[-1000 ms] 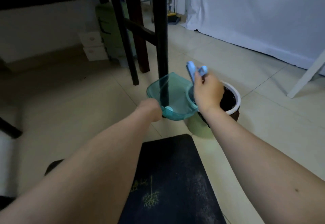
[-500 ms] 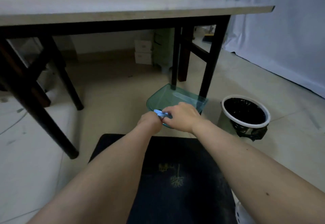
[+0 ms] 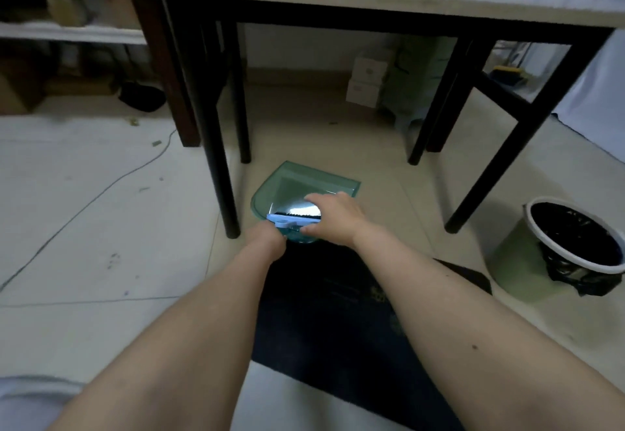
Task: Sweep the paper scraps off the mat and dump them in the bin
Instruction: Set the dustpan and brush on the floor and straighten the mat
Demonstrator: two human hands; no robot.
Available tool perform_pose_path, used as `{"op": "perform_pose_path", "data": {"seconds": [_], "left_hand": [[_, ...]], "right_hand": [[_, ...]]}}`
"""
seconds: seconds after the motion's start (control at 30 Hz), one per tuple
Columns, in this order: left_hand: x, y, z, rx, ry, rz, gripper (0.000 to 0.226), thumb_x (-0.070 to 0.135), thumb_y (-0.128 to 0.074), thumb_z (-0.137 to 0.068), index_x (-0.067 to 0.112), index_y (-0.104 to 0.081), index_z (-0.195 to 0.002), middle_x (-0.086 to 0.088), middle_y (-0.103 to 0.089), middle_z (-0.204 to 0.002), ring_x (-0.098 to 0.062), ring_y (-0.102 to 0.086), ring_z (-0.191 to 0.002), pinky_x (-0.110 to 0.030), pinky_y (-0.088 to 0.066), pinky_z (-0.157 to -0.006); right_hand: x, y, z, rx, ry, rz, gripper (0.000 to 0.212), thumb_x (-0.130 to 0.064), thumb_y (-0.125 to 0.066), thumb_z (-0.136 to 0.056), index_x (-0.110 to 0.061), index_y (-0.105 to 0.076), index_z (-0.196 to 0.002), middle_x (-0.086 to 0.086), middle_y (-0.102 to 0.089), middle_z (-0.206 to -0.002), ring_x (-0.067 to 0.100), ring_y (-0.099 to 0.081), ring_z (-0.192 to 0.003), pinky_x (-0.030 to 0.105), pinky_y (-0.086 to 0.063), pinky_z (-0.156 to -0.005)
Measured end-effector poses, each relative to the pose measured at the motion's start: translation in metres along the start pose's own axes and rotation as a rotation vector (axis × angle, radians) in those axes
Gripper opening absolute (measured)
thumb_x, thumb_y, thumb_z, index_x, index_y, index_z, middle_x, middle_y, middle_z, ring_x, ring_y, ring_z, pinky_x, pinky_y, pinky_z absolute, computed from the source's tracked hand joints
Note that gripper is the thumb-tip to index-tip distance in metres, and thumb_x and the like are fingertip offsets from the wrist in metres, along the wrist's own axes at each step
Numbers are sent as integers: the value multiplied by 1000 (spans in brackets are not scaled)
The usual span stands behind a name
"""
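Both hands had come away from the round, white-rimmed bin lined with a black bag, which a second before sat right under the translucent teal plastic dustpan and now stood well apart at the right. The dustpan lay flat on the pale tiled floor just beyond the far edge of the dark rectangular mat, beside a black table leg. The left hand gripped its handle, fingers hidden from view, while the right hand held the small light-blue hand brush down inside the pan. No paper scraps showed on the mat, so the dumping looked done and the tools were probably being put away.
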State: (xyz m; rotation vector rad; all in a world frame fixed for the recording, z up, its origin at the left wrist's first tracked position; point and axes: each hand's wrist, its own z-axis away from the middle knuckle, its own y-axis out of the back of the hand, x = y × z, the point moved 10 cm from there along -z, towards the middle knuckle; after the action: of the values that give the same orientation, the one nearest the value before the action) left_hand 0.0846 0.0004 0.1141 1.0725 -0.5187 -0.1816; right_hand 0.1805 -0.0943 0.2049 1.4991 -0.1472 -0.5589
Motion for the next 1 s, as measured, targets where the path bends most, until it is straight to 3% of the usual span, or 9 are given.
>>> {"op": "perform_pose_path", "data": {"seconds": [0.13,0.27,0.43,0.53,0.63,0.77,1.0], "left_hand": [[-88,-20,-9,30,138,134,28,17,-44,-96,9,-58,-118,-11,-62,-119,-29,-61,-107,-30,-42,-75],[-169,-57,-20,9,328,246,26,16,-50,-94,7,-59,-117,-13,-62,-119,-31,-59,-110,-33,-46,-81],[-245,-103,-44,-11,476,328,13,18,-50,-91,9,-56,-100,-13,-63,-111,-31,-61,-101,-31,-42,-74],[-281,-127,-59,-2,574,356,20,21,-51,-93,8,-55,-108,-14,-61,-115,-32,-58,-106,-34,-45,-84],[-305,-148,-72,4,634,380,22,23,-53,-92,8,-54,-108,-15,-60,-116,-33,-58,-108,-36,-45,-86],[-329,-168,-84,16,701,416,8,19,-51,-92,11,-47,-94,-15,-61,-110,-33,-58,-102,-36,-45,-84],[-347,-190,-92,16,792,463,7,16,-49,-92,10,-52,-91,-16,-61,-107,-34,-58,-100,-38,-46,-87]], "right_hand": [[-49,-57,-24,8,35,-65,51,-42,-58,-86,-29,-48,-134,0,-57,-131,27,-43,-125,38,-43,-97],[-81,-123,-40,-49,36,-123,46,-36,-56,-88,-25,-49,-133,4,-58,-127,27,-44,-120,40,-44,-95],[-90,-186,-62,-95,6,-145,36,-35,-53,-90,-22,-56,-123,4,-62,-117,29,-48,-111,37,-45,-89],[-87,-223,-73,-140,-25,-182,34,-33,-52,-92,-21,-56,-123,3,-62,-116,27,-47,-113,36,-44,-90],[-80,-254,-78,-182,-43,-205,38,-32,-50,-94,-20,-53,-129,1,-61,-122,24,-46,-118,35,-43,-93],[-72,-289,-81,-236,-57,-212,37,-32,-49,-95,-20,-52,-131,0,-60,-124,22,-45,-120,32,-42,-95],[-62,-317,-75,-289,-72,-220,35,-30,-49,-96,-20,-54,-129,0,-61,-121,21,-46,-119,31,-44,-93]]}}
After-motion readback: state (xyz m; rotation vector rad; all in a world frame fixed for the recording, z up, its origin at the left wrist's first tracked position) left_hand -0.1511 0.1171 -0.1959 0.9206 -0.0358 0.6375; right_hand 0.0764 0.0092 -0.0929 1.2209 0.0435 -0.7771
